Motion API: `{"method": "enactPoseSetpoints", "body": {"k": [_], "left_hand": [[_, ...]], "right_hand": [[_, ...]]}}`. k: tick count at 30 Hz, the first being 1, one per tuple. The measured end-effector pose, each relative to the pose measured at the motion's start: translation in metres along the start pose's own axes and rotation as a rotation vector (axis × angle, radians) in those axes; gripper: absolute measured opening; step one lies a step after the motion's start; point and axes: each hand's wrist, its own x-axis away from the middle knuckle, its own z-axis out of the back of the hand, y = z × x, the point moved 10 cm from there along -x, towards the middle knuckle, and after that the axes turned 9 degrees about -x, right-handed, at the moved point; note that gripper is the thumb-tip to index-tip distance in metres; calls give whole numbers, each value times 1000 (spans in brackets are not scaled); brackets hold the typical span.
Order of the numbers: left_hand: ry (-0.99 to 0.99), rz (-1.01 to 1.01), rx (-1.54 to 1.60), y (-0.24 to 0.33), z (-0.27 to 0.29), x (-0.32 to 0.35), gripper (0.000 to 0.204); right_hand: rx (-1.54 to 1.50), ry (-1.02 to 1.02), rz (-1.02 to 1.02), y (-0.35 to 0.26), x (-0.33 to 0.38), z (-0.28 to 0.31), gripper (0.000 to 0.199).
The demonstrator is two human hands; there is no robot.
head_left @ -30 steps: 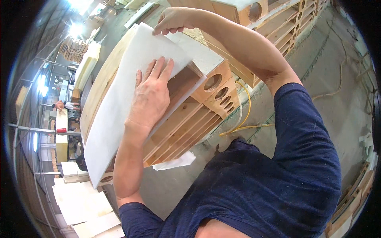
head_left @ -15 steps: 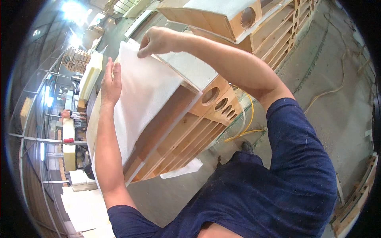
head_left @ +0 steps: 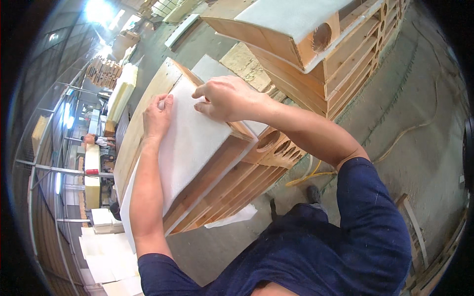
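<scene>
A thin white padding sheet lies over the top of a wooden frame with slatted sides. At the sheet's left edge, beside the bare wooden panel, my left hand has its fingers curled closed on the sheet. Its fingertips are partly hidden. My right hand is just above the far right part of the sheet. The fingers there are bent, with a gap between thumb and forefinger and nothing visible between them. Near that hand, the frame's end board has round and oval cut-outs.
More wooden frames, one topped with white padding, are stacked at the far right. A yellow hose lies on the floor by my foot. White sheets are piled at lower left. Another person stands farther off at left.
The sheet's raised far edge has come down onto the frame, baring the wooden panel's far end. My right hand has lowered and its pinch has loosened. My left hand's straight fingers have curled.
</scene>
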Motion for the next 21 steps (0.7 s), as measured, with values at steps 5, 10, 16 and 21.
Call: {"method": "enactPoseSetpoints", "body": {"k": [5,10,16,21], "left_hand": [[-31,0,35,-16,-12,3,48],[-92,-317,35,-2,-4,16,46],[-379,-283,-50,-44,-7,87,68],[-402,-181,-71,-72,-6,91,76]], "right_hand": [[117,-161,-58,-3,-14,-11,50],[419,-233,190,-13,-61,-53,91],[550,-493,7,-8,-65,-85,94],[606,-583,-19,-26,-67,-111,89]]}}
